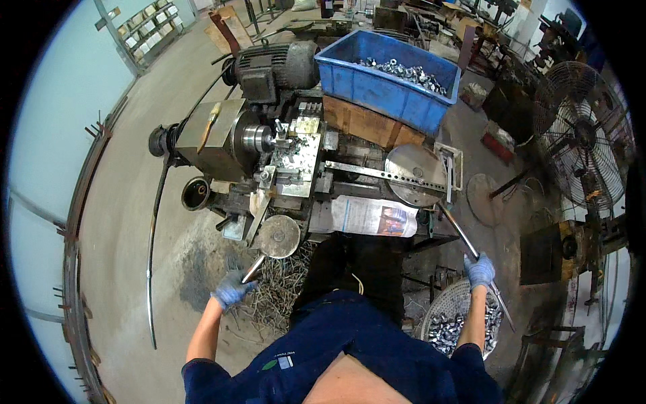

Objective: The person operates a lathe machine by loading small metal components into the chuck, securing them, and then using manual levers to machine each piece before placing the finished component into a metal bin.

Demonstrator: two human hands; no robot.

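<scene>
My left hand (233, 289), in a pale blue glove, is closed round a short metal lever handle (254, 268). That handle runs up toward a round metal disc (279, 236) at the front of a lathe (214, 138). My right hand (480, 271), gloved alike, grips a long steel lever rod (459, 227) slanting down to the right from beside a larger round plate (412, 165). Metal shavings lie on the cross slide (296, 158) by the chuck (257, 139). What the chuck holds is too small to make out.
A blue crate (387, 84) of small metal parts stands behind the lathe, right of a motor (278, 65). Below my right arm sits a basket (449, 296) of similar parts. A brush (210, 126) rests on the headstock. Swarf (279, 289) covers the floor; a fan (579, 135) stands right.
</scene>
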